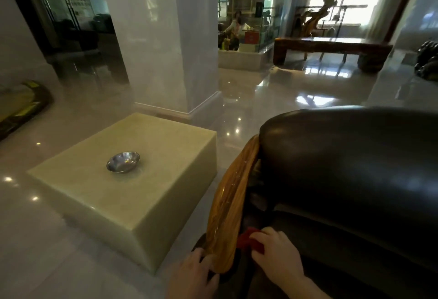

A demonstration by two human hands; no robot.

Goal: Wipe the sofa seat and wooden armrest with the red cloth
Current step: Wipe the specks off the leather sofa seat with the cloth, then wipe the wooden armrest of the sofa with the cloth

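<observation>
The dark leather sofa (350,168) fills the lower right, its seat mostly in shadow. Along its left side runs the glossy wooden armrest (230,201), curving down toward me. My right hand (277,253) presses the red cloth (247,240) against the inner side of the armrest near its front end; only a small bunch of cloth shows past my fingers. My left hand (194,272) grips the front tip of the armrest from the outer side, fingers curled around the dark base below it.
A pale green stone block table (151,203) stands left of the armrest with a small steel bowl (123,162) on top. A white pillar (161,37) rises behind it. Glossy floor spreads around; a heavy wooden bench (331,48) and a seated person (238,28) are far off.
</observation>
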